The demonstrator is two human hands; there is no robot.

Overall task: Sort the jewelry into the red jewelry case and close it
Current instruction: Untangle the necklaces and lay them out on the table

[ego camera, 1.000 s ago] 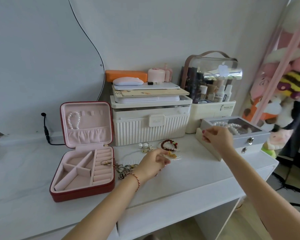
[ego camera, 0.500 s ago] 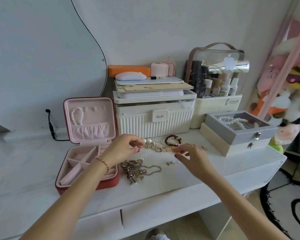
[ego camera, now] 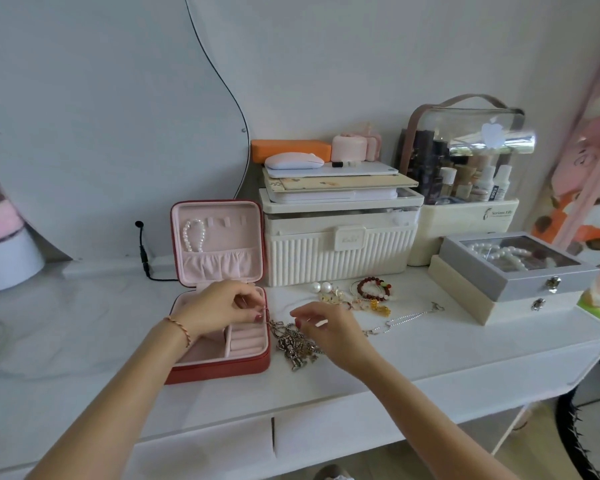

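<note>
The red jewelry case (ego camera: 219, 370) lies open on the white table, its pink lid upright with a pearl bracelet (ego camera: 194, 235) hung inside. My left hand (ego camera: 219, 308) hovers over the case's right compartments, fingers pinched on the thin end of a dark metal chain necklace (ego camera: 297, 346) heaped just right of the case. My right hand (ego camera: 326, 329) is pinched on the same chain above the heap. Further right lie two pearl earrings (ego camera: 321, 287), a red bead bracelet (ego camera: 373, 288), gold charms (ego camera: 378, 306) and a silver chain (ego camera: 402, 320).
A cream ribbed box (ego camera: 336, 261) stacked with flat items stands behind the jewelry. A grey glass-lidded box (ego camera: 520, 271) on a cream box sits at the right, a cosmetics organiser (ego camera: 465, 209) behind it. A black cable (ego camera: 142, 251) lies left of the case.
My left hand has moved from the table onto the case's right side. My right hand has come from the grey box to the chain heap. Both now pinch the chain.
</note>
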